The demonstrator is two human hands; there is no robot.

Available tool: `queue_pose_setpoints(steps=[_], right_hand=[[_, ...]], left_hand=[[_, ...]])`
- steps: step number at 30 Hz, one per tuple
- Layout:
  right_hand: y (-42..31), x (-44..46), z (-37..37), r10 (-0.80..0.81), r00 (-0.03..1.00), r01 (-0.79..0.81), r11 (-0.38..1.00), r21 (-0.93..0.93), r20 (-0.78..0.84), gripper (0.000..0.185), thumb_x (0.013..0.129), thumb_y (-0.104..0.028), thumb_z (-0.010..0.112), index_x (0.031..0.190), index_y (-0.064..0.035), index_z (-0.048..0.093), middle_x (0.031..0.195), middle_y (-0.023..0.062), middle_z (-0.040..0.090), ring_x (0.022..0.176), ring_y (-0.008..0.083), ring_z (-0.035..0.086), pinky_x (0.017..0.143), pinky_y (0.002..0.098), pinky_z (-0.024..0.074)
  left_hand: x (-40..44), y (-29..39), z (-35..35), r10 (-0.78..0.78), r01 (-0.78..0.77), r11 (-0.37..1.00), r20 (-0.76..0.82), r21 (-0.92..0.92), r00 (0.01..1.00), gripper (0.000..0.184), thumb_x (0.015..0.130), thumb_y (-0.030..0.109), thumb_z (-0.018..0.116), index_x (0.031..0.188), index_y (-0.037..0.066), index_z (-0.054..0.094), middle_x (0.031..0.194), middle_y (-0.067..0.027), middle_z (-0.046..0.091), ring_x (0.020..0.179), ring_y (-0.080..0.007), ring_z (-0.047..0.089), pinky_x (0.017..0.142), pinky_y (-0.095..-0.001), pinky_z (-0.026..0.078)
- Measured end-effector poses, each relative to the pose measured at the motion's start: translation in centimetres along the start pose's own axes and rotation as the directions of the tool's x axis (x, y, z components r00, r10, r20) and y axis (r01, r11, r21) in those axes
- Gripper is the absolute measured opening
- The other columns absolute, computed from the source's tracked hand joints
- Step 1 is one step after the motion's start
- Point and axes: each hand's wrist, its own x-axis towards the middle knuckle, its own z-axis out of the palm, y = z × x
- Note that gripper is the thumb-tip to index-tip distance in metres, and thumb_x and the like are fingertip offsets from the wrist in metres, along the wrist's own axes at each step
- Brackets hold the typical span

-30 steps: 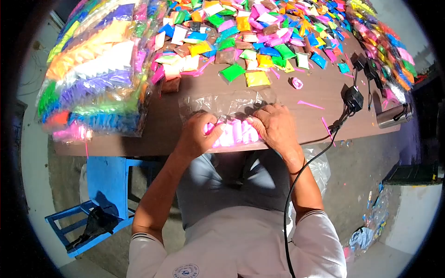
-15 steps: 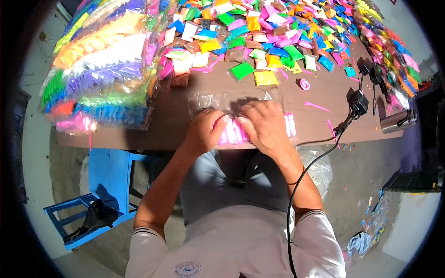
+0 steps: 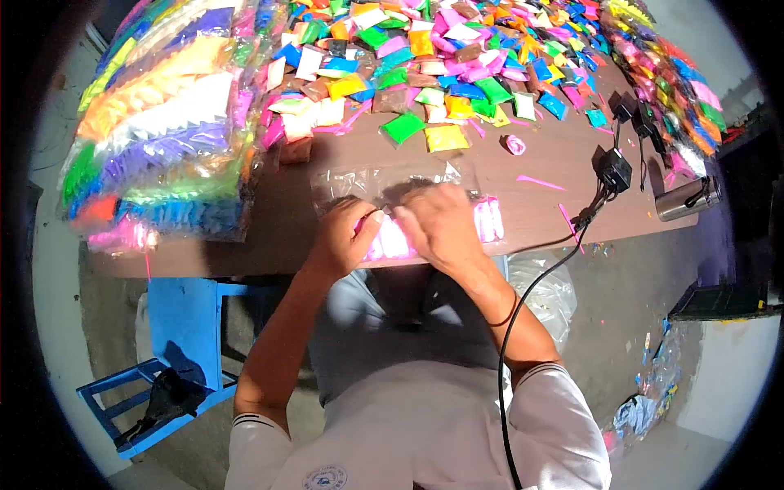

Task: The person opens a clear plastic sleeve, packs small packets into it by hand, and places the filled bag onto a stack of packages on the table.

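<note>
clearly, we have both hands down at the near edge of the table, on a row of pink packets. the left hand sits at the row's left part, fingers curled and thumb against the pink, but we cannot tell whether it grips anything. the right hand (a little blurred) lies over the middle, fingers bent down, and we cannot tell whether it is closed on a packet or just pressing. more pink shows to the right of it. just beyond our fingers spreads a clear bag, shiny and creased; whether the whole row lies inside it we cannot make out

farther off we see a heap of loose packets in many colours, with a green packet and a yellow packet at its near side. full bags are stacked at our left, and others at the far right. near our right arm are a pink roll, a black adapter with its cable, and a flask lying on its side
</note>
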Motion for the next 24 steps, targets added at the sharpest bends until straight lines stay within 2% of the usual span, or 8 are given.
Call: queue_pose_setpoints(steps=[4, 7, 14, 15, 18, 20, 23, 24], right_hand=[[1.1, -0.6, -3.4, 0.151, 0.983, -0.167, 0.973, -0.162, -0.107, 0.022, 0.082, -0.023, 0.068, 0.095, -0.0054, 0.067, 0.101, 0.0096, 0.061, 0.09, 0.0287, 0.054, 0.077, 0.0409, 0.0405], [2.6, -1.6, -3.6, 0.289, 0.955, -0.264, 0.93, -0.256, 0.061, 0.024, 0.085, -0.03, 0.066, 0.082, -0.0063, 0.067, 0.087, 0.0107, 0.062, 0.085, 0.0298, 0.055, 0.075, 0.0421, 0.0401], [4.0, -2.0, -2.8, 0.251, 0.96, -0.222, 0.953, -0.207, 0.122, 0.037, 0.086, -0.035, 0.063, 0.067, -0.0041, 0.062, 0.067, 0.0128, 0.058, 0.072, 0.0331, 0.055, 0.068, 0.0449, 0.0406], [3.9, -2.0, -3.0, 0.247, 0.962, -0.219, 0.953, -0.209, 0.119, 0.037, 0.086, -0.035, 0.063, 0.067, -0.0041, 0.062, 0.067, 0.0128, 0.058, 0.072, 0.0331, 0.055, 0.068, 0.0449, 0.0406], [3.4, -1.9, -3.4, 0.301, 0.94, -0.263, 0.939, -0.223, 0.163, 0.03, 0.086, -0.034, 0.063, 0.078, -0.0045, 0.065, 0.078, 0.0123, 0.062, 0.08, 0.0319, 0.056, 0.073, 0.0439, 0.0417], [2.9, -1.8, -3.5, 0.157, 0.985, -0.17, 0.957, -0.234, -0.074, 0.03, 0.086, -0.033, 0.063, 0.097, -0.0056, 0.066, 0.093, 0.0115, 0.062, 0.09, 0.03, 0.055, 0.077, 0.0414, 0.0416], [2.0, -1.1, -4.2, 0.1, 0.994, -0.107, 0.965, -0.24, -0.041, 0.037, 0.085, -0.034, 0.063, 0.111, -0.0068, 0.063, 0.105, 0.0109, 0.06, 0.096, 0.029, 0.052, 0.081, 0.0396, 0.0412], [1.4, -0.7, -4.0, 0.1, 0.994, -0.105, 0.972, -0.209, -0.033, 0.037, 0.084, -0.034, 0.064, 0.109, -0.0072, 0.064, 0.098, 0.0109, 0.062, 0.092, 0.0292, 0.054, 0.08, 0.0409, 0.041]], left_hand=[[-0.2, 0.3, -0.2, -0.01, 0.01, 1.0, -0.014, 0.02, 1.0, 0.019, 0.082, 0.018, 0.066, 0.083, 0.0, 0.061, 0.078, -0.0189, 0.061, 0.074, -0.0362, 0.058, 0.066, -0.0415, 0.045], [-0.2, 0.0, -0.3, 0.018, -0.02, 0.997, 0.019, 0.077, 1.0, 0.02, 0.082, 0.016, 0.067, 0.084, -0.002, 0.059, 0.076, -0.0174, 0.059, 0.071, -0.0282, 0.058, 0.066, -0.0369, 0.045], [0.0, 0.4, -0.3, -0.047, 0.046, 0.993, 0.01, 0.111, 0.999, 0.022, 0.082, 0.019, 0.07, 0.084, -0.001, 0.06, 0.075, -0.0173, 0.059, 0.068, -0.0272, 0.059, 0.064, -0.0361, 0.046], [0.0, 0.5, -0.4, -0.067, 0.066, 0.993, 0.008, 0.097, 0.998, 0.024, 0.08, 0.021, 0.07, 0.084, -0.001, 0.061, 0.075, -0.0187, 0.06, 0.07, -0.0321, 0.059, 0.065, -0.0396, 0.046], [0.1, 0.7, -0.3, -0.055, 0.057, 0.994, -0.02, 0.089, 0.998, 0.026, 0.079, 0.023, 0.071, 0.083, 0.0, 0.061, 0.076, -0.0203, 0.061, 0.071, -0.0374, 0.06, 0.065, -0.0432, 0.047], [-0.1, 0.7, -0.1, -0.033, 0.037, 0.995, -0.041, 0.096, 0.999, 0.026, 0.08, 0.024, 0.071, 0.082, 0.0, 0.061, 0.075, -0.0206, 0.061, 0.07, -0.0379, 0.06, 0.064, -0.0433, 0.046], [-0.1, 0.5, 0.1, -0.048, 0.051, 0.992, -0.026, 0.117, 0.998, 0.025, 0.079, 0.022, 0.071, 0.08, 0.0, 0.06, 0.074, -0.0206, 0.061, 0.069, -0.0385, 0.059, 0.063, -0.0439, 0.046], [-0.1, 0.4, 0.0, -0.037, 0.037, 0.99, -0.004, 0.133, 0.999, 0.024, 0.081, 0.021, 0.07, 0.081, -0.001, 0.059, 0.074, -0.0197, 0.06, 0.069, -0.0363, 0.059, 0.063, -0.042, 0.045]])
